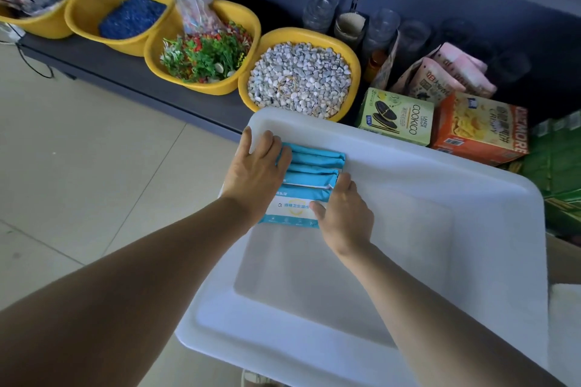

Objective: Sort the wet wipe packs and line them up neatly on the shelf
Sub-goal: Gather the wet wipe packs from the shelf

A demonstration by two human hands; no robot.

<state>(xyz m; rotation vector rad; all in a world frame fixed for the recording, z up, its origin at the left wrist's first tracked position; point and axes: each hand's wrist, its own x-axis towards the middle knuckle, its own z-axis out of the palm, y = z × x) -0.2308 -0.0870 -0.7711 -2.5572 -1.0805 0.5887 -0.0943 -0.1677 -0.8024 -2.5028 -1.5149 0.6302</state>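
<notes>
Several blue-and-white wet wipe packs [311,166] stand on edge in a row at the far left of a white plastic bin [456,173]. The nearest pack [290,209] shows its white label face. My left hand [256,170] presses against the left ends of the packs, fingers laid over the bin's rim. My right hand [341,214] holds the right side of the row, with the thumb on the front pack's label and the fingers curled round its right edge.
A dark low shelf [132,78] carries yellow basins of blue granules [132,17], artificial plants [204,53] and white pebbles [298,78]. Right of them stand a cookie box [397,118], an orange biscuit box [481,132], pink snack bags [446,75] and clear cups [377,28]. Tiled floor lies left.
</notes>
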